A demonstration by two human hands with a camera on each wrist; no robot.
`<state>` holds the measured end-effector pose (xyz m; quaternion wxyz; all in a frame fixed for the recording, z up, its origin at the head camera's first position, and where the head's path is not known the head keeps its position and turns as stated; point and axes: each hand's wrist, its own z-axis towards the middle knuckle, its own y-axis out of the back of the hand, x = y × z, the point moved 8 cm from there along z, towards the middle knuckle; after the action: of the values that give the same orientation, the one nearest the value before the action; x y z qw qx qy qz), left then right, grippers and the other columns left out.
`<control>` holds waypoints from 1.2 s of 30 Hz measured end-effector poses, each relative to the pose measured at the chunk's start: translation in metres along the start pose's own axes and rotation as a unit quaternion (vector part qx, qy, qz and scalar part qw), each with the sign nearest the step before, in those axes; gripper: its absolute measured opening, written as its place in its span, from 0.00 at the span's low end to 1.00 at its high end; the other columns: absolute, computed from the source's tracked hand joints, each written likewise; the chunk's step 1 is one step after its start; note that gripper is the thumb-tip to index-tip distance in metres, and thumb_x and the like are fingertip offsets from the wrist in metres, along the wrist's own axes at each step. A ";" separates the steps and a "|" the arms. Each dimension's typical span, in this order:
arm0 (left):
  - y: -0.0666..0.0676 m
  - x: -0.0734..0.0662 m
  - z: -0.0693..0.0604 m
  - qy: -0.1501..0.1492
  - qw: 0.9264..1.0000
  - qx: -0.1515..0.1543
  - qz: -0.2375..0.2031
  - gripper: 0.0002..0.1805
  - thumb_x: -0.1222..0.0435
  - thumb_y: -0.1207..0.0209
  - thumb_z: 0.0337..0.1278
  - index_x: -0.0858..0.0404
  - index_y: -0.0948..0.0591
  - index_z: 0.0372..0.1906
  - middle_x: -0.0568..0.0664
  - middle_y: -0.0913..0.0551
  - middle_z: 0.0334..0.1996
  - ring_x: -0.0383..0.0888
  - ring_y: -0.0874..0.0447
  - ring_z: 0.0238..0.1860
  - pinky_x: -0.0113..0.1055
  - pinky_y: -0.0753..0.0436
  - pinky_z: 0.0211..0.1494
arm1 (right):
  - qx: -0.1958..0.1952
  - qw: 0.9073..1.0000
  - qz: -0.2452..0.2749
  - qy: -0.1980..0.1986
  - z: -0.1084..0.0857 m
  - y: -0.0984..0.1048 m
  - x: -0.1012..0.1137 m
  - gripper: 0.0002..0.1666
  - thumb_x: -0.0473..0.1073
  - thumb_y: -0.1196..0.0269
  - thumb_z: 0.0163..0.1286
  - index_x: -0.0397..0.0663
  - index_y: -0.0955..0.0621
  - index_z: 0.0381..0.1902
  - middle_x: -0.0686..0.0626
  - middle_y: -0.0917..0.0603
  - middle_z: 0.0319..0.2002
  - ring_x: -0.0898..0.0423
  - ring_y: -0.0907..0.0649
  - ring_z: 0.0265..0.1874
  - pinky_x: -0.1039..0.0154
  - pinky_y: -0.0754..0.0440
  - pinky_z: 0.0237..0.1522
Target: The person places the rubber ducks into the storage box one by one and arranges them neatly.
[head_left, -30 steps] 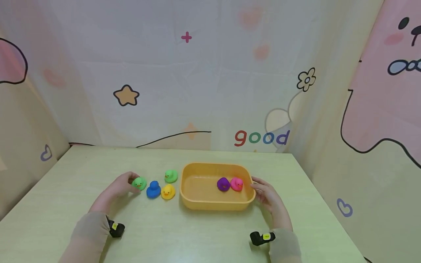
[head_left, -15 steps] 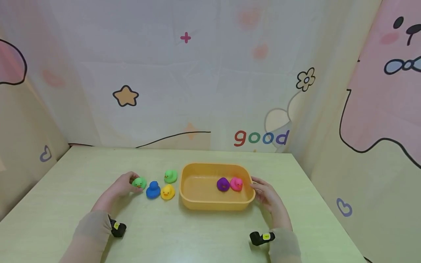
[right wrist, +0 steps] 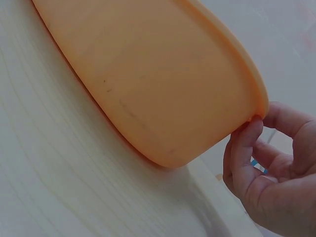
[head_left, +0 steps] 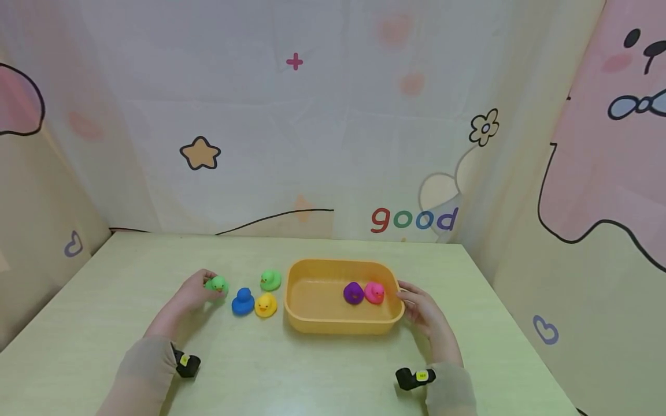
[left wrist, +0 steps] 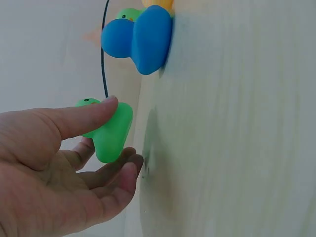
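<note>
My left hand (head_left: 196, 290) pinches a green rubber duck (head_left: 219, 284) between thumb and fingers. In the left wrist view that green duck (left wrist: 112, 136) is held just off the table, thumb across it. Close by on the table sit a blue duck (head_left: 243, 302), a yellow duck (head_left: 266, 305) and a second green duck (head_left: 270, 280). My right hand (head_left: 424, 309) grips the right end of an orange-yellow plastic basin (head_left: 340, 326) by its rim. The right wrist view has the fingers at the rim of the basin (right wrist: 148, 84). Inside lie a purple duck (head_left: 354, 293) and a pink duck (head_left: 374, 293).
Everything stands on a pale wooden table (head_left: 291, 375). A printed cloth backdrop (head_left: 333, 127) rises behind the table's far edge and along both sides. Black wrist cameras (head_left: 187, 364) sit on both sleeves.
The green duck in my left hand has risen slightly from the table and shifted a little left. The right hand and the basin have stayed in place.
</note>
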<state>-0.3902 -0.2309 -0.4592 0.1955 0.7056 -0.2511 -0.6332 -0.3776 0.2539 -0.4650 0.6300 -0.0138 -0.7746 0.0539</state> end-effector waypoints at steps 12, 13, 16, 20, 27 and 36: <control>0.001 -0.005 -0.010 -0.007 0.992 0.006 -0.127 0.35 0.68 0.42 0.65 0.77 0.44 0.69 0.72 0.33 0.59 0.52 0.26 0.54 0.32 0.21 0.53 | 0.003 1.000 0.000 0.003 -0.002 -0.001 0.001 0.35 0.34 0.45 0.71 0.30 0.42 0.72 0.59 0.19 0.42 0.67 0.17 0.36 0.74 0.17 0.42; 0.001 -0.006 -0.010 -0.012 0.990 0.007 -0.138 0.35 0.68 0.43 0.65 0.77 0.45 0.70 0.71 0.33 0.59 0.50 0.25 0.53 0.31 0.20 0.53 | 0.004 1.000 0.000 0.003 -0.002 -0.001 0.001 0.35 0.34 0.45 0.71 0.30 0.42 0.72 0.59 0.19 0.42 0.67 0.18 0.36 0.74 0.17 0.43; 0.001 -0.010 -0.011 -0.021 0.987 0.008 -0.161 0.35 0.69 0.44 0.66 0.76 0.45 0.72 0.70 0.32 0.58 0.43 0.22 0.50 0.29 0.19 0.53 | 0.006 1.000 0.000 0.004 -0.002 -0.002 0.001 0.35 0.34 0.45 0.71 0.30 0.42 0.72 0.58 0.20 0.43 0.67 0.18 0.36 0.74 0.17 0.43; -0.002 -0.023 -0.015 -0.031 0.987 0.003 -0.158 0.34 0.69 0.44 0.66 0.75 0.42 0.71 0.71 0.32 0.61 0.45 0.21 0.52 0.37 0.20 0.60 | 0.003 1.000 0.001 0.006 -0.001 -0.002 0.001 0.35 0.35 0.45 0.71 0.31 0.41 0.72 0.58 0.20 0.43 0.66 0.18 0.36 0.74 0.17 0.43; -0.010 -0.046 -0.021 -0.045 0.987 0.013 -0.153 0.33 0.66 0.45 0.67 0.71 0.41 0.72 0.71 0.37 0.68 0.60 0.30 0.63 0.53 0.30 0.69 | -0.003 1.000 -0.004 0.004 0.000 0.001 0.000 0.35 0.36 0.44 0.71 0.32 0.40 0.72 0.58 0.20 0.44 0.66 0.18 0.37 0.74 0.17 0.44; -0.032 -0.074 -0.018 -0.058 0.974 0.042 -0.217 0.29 0.70 0.51 0.70 0.72 0.42 0.72 0.68 0.33 0.63 0.60 0.31 0.65 0.51 0.33 0.72 | -0.003 1.000 -0.007 0.005 0.000 0.000 0.001 0.35 0.35 0.45 0.71 0.32 0.41 0.72 0.59 0.20 0.43 0.66 0.18 0.37 0.74 0.18 0.44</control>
<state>-0.3742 -0.1620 -0.4169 0.0092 0.7127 -0.1295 -0.6893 -0.3781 0.2537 -0.4644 0.6344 -0.0106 -0.7715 0.0468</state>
